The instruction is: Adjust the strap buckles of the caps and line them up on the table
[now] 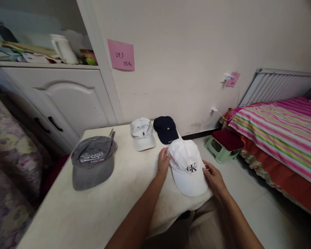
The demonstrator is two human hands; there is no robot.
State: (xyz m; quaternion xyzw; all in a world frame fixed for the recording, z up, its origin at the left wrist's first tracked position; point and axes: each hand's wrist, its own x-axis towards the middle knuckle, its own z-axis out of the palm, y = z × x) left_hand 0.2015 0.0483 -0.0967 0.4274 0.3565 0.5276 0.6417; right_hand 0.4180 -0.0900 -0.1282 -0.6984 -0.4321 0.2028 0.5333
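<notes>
A white baseball cap with black "CK"-like letters sits at the right edge of the table, its brim toward me. My left hand grips its left side, fingers closed at the crown's edge. On the other side, my right hand holds the cap where crown and brim meet, fingertips partly hidden by it. Behind it lie a navy cap and a pale cap with a small dark logo. At the table's left is a grey cap reading "Always", its strap sticking up behind.
The caps stand on a cream-covered table against the wall. Left is a white cabinet with a jug on its shelf. To the right are a green stool with a red top and a striped bed.
</notes>
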